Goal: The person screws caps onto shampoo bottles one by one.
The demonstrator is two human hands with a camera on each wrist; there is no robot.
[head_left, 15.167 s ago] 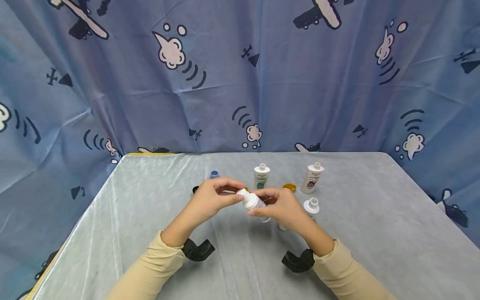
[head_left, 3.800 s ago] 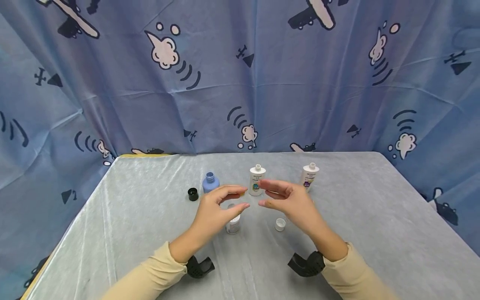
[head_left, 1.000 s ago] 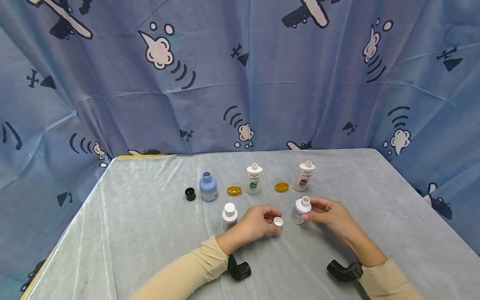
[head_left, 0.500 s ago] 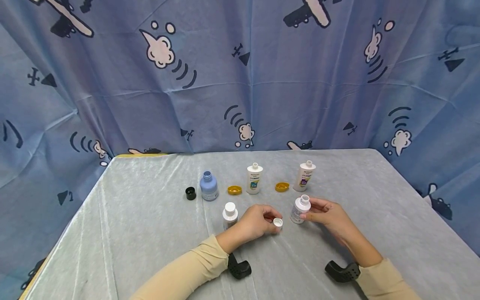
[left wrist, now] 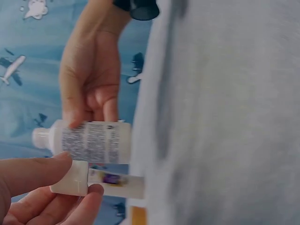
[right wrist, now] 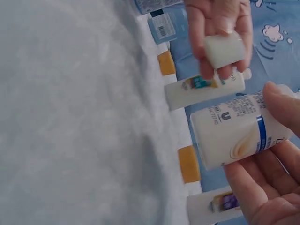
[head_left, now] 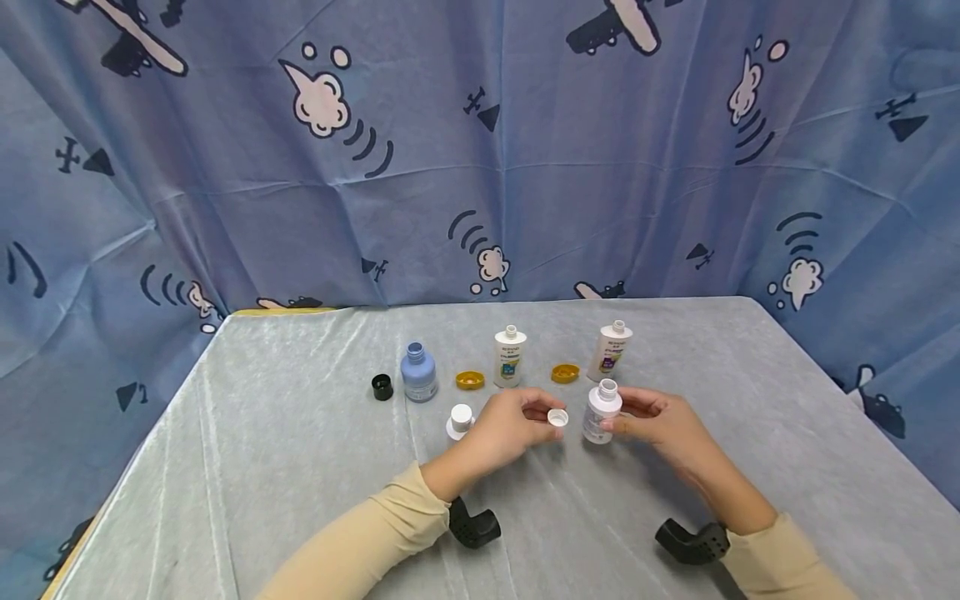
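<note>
My left hand pinches a small white bottle cap between thumb and fingertips, its hollow side facing up in the head view. Just right of it, my right hand grips an uncapped white bottle by its side, mouth upward. In the left wrist view the cap overlaps the lower edge of the held bottle, whose label carries dense small print. The right wrist view shows a blue stripe and a drop picture on that bottle. A second white bottle, capped, stands partly hidden behind my left forearm.
Along the back stand a blue uncapped bottle and two white uncapped bottles, one with a teal label, one with a purple label. Two yellow caps, left and right, and a black cap lie among them.
Over the last half second both hands have risen slightly, lifting the cap and the bottle off their lower positions. Earlier, the hands were apart from this bottle and the white cap lay on the table.
</note>
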